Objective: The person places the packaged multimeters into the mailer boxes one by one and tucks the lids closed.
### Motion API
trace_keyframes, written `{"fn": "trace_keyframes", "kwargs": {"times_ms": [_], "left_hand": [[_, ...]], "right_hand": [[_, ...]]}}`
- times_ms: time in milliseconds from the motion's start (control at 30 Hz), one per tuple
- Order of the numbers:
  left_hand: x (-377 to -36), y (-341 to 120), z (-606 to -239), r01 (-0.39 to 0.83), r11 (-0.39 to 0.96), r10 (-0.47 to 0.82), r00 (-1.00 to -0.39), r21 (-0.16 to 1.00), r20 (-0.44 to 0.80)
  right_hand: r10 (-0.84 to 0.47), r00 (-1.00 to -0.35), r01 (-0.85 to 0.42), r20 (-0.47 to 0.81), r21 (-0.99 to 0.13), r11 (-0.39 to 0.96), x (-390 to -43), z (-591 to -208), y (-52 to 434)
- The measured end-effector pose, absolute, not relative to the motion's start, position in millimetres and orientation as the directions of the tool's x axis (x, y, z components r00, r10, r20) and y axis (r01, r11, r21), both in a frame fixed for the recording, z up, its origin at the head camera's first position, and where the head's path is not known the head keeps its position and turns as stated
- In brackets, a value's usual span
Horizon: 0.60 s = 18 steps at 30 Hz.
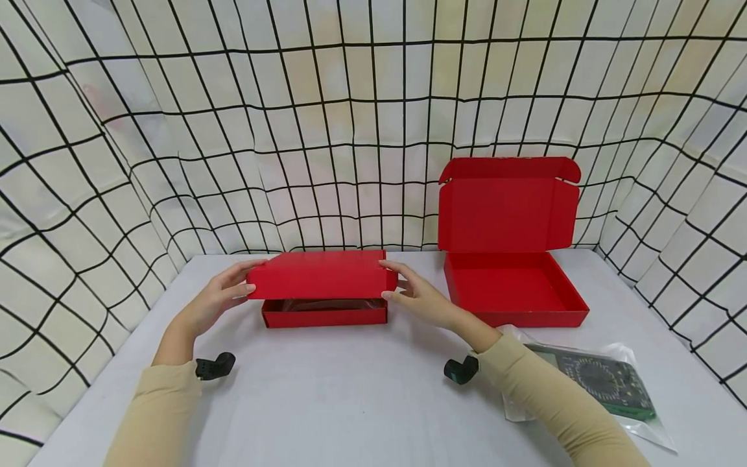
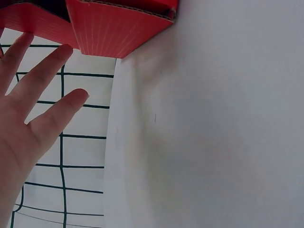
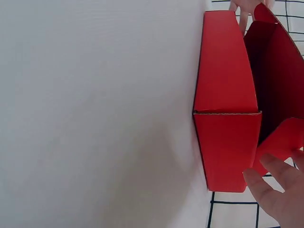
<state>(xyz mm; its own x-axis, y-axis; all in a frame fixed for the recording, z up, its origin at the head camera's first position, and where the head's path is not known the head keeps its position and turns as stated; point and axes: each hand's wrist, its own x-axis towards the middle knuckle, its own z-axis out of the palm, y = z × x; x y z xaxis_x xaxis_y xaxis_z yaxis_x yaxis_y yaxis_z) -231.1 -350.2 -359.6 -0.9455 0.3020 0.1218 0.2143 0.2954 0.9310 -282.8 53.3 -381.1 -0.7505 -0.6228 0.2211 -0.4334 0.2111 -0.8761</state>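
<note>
Bagged circuit board (image 1: 607, 383) lies nearest, by the right sleeve. Both hands, left hand (image 1: 218, 298) and right hand (image 1: 417, 295), rest straight, spread fingers on the half-lowered lid (image 1: 321, 274) of the red box (image 1: 323, 314) mid-worktop; uneven pressure could jam its side flaps.

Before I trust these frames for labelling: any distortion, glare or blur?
Head view: strong fisheye, the backdrop grid bows; even light, no glare, the red box sharp. Left wrist view: the left hand close and slightly soft. Right wrist view: soft shadow on the table beside the box.
</note>
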Motion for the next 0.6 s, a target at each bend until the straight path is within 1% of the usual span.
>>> {"fn": "trace_keyframes", "kwargs": {"times_ms": [267,600], "left_hand": [[-230.5,-355.8,-365.2,0.230,0.355,0.325,-0.939,0.906,0.111],[-227.0,-354.9,-367.9,0.246,0.398,0.342,-0.934,0.884,0.106]], "right_hand": [[-0.633,-0.747,-0.446,0.203,-0.860,0.250,-277.6,-380.0,53.0],[-0.653,-0.719,-0.527,0.237,-0.799,0.290,-279.2,-388.7,55.7]]}}
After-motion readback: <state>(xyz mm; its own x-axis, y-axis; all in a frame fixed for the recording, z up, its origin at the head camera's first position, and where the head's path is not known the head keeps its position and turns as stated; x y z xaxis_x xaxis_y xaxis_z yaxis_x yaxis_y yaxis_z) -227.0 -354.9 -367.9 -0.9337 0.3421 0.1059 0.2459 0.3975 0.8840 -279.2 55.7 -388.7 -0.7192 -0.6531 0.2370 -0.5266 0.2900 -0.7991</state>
